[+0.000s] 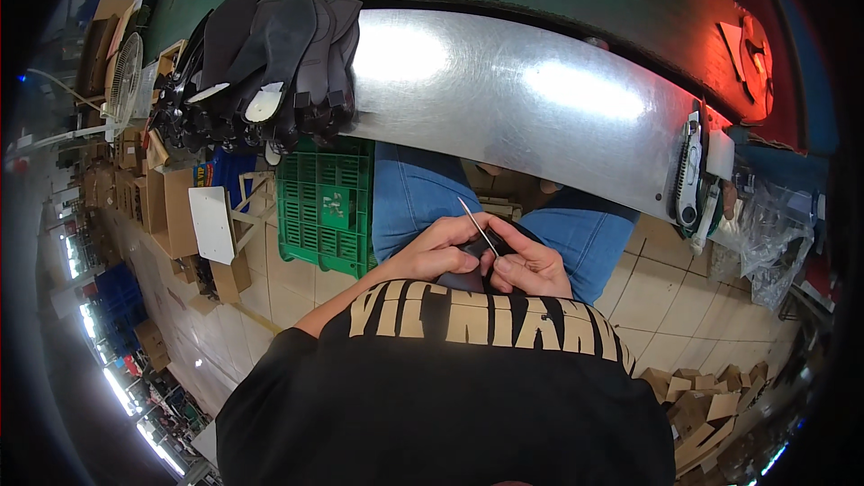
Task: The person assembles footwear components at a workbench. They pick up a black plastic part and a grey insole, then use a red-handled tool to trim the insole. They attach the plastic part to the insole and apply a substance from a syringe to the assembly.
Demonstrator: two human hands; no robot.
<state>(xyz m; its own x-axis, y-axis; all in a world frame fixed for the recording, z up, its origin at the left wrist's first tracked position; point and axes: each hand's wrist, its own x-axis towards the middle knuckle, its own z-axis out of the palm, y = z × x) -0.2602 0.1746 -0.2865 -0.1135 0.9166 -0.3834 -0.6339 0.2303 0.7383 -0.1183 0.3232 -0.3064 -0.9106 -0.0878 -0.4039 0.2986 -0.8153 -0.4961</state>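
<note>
From beside the bench, the metal-topped worktable (pixel 486 117) spans the area ahead of the seated person. A pile of black shoes (pixel 297 45) occupies its left end; a green plastic crate (pixel 326 216) stands below them. Both hands are positioned over the lap, elbows bent, fingers curled inward. The left hand (pixel 436 254) grips a dark workpiece (pixel 459 280), located between the hands, immediately left of the right fingers; its long axis is partly hidden. The right hand (pixel 531 263) pinches a thin pointed tool (pixel 477 227), its axis diagonal, tip directed forward and left, crossing above the workpiece.
</note>
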